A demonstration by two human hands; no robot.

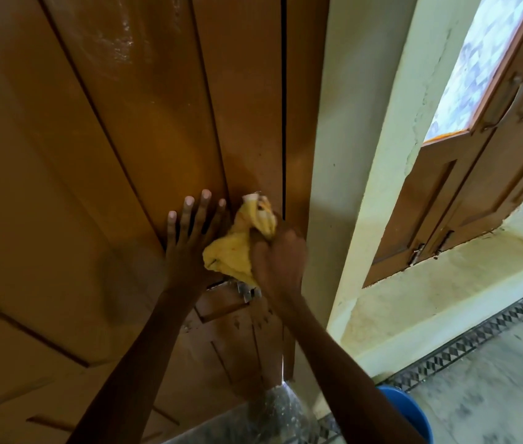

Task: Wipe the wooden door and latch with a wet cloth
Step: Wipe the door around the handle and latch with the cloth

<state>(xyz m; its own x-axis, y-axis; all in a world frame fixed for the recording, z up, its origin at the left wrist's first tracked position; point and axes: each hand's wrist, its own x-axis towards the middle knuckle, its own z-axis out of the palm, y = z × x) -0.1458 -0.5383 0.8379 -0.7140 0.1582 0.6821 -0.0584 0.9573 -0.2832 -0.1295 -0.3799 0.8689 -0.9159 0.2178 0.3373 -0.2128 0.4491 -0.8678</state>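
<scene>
A brown wooden door [119, 129] fills the left and middle of the head view, with wet shiny streaks near its top. My left hand [189, 232] lies flat on the door, fingers spread. My right hand [277, 257] grips a crumpled yellow cloth [237, 248] and presses it against the door's right stile, close to the edge gap. A metal latch [247, 291] shows just below the cloth, partly hidden by my right wrist.
A pale green wall [359, 155] stands right of the door. A wooden window shutter [465, 187] with patterned glass is set at the right. A blue bucket [409, 411] sits on the floor at lower right, beside a patterned tile border.
</scene>
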